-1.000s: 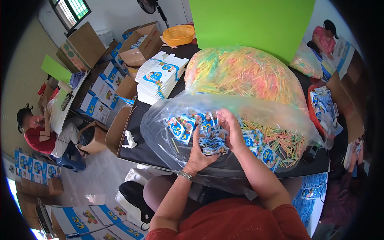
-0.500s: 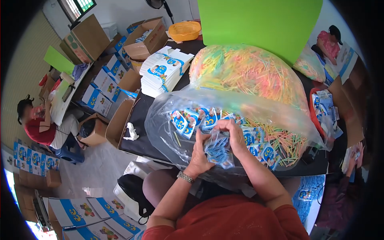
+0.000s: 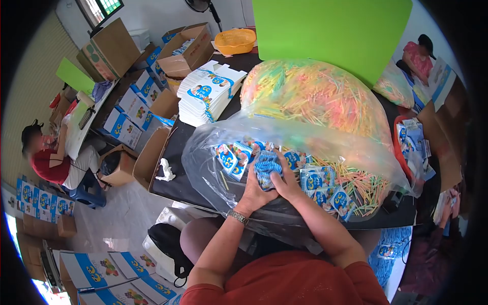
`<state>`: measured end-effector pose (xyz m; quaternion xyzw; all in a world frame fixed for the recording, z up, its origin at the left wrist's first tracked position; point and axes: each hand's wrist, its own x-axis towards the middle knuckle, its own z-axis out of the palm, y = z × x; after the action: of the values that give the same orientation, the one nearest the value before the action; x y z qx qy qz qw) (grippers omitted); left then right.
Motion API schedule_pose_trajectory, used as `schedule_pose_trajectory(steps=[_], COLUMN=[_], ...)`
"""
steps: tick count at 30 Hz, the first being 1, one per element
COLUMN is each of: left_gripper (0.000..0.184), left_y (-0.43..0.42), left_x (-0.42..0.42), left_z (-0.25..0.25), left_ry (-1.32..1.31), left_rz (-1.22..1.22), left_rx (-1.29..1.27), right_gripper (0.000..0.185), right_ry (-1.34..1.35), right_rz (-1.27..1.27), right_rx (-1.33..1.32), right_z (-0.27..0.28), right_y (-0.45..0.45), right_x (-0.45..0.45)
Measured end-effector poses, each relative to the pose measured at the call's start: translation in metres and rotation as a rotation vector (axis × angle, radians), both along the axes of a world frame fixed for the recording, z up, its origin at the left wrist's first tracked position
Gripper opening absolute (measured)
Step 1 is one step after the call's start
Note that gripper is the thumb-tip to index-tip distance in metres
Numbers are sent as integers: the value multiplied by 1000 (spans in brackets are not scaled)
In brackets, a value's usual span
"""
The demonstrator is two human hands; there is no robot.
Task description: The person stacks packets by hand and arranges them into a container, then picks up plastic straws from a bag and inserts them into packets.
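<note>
A bundle of blue-and-white printed packets [image 3: 267, 168] is gripped between my two hands, striped crimped edges facing up. My left hand [image 3: 255, 195] wraps the bundle from the left and below. From the right, my right hand [image 3: 288, 184] closes on it, thumb pressed across the front. Both hands are over the mouth of a large clear plastic bag [image 3: 206, 147]. Around them lie more printed packets [image 3: 231, 160] on the left and loose packets [image 3: 317, 179] on the right. Thin pastel-coloured sticks [image 3: 363, 185] are spread beside these.
A bulging bag of coloured sticks [image 3: 315, 101] stands behind, before a green panel [image 3: 330, 35]. Flattened printed cartons [image 3: 206, 96] are stacked at the left, with a yellow basket [image 3: 235, 40] beyond. A red basin of packets [image 3: 401, 147] is at right. Co-workers sit left and far right.
The bundle has risen from near the table edge, farther from my body. My right hand has shifted from over its top to its right side, and the packets' edges now face up.
</note>
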<state>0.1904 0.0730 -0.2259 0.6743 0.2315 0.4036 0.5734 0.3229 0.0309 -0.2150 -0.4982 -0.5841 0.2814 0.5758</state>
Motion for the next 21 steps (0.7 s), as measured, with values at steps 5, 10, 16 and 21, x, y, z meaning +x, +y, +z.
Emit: schedule_pose_trajectory(steps=[5,10,16,21], left_gripper=[91,124,112,92], left_y=[-24,-35,-41,-30], left_x=[-20,-45,-29,-25], left_z=[18,13,26,8], left_ry=[130,320,297,403], left_rz=[102,82,142,130], left_rx=[169,237,55,217], right_gripper=[47,57,57,45], right_ry=[191,167,186,209], right_rz=[-188,30,-126,-50], right_rx=[33,-82,-42,-86], right_z=[9,6,31,-3], right_y=[-19,-37,-38,-43], right_x=[-27,-21,-30,-25])
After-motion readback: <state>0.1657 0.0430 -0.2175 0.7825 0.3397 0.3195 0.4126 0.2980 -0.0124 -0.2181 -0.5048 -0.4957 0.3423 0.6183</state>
